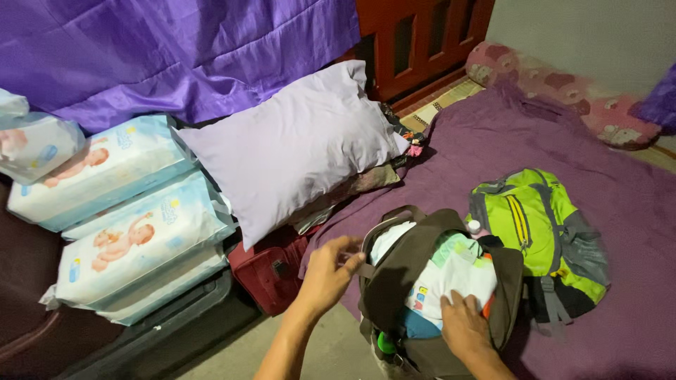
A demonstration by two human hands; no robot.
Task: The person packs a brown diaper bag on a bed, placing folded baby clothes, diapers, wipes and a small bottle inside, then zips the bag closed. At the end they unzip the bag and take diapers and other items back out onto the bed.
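Two bags sit on the purple bedspread (507, 141) in the lower right of the frame: one olive-brown bag (394, 281), open and stuffed, and one lime-green backpack (535, 225) just beside it. Three diaper packs (134, 239) stack at the left, one lilac pillow (296, 141) leans at centre above a dark red bag (271, 271). White folded clothes (454, 274) with coloured print fill the olive bag's mouth. The left hand (327, 271) pinches the bag's rim; the right hand (461, 324) presses flat, fingers spread, on the clothes.
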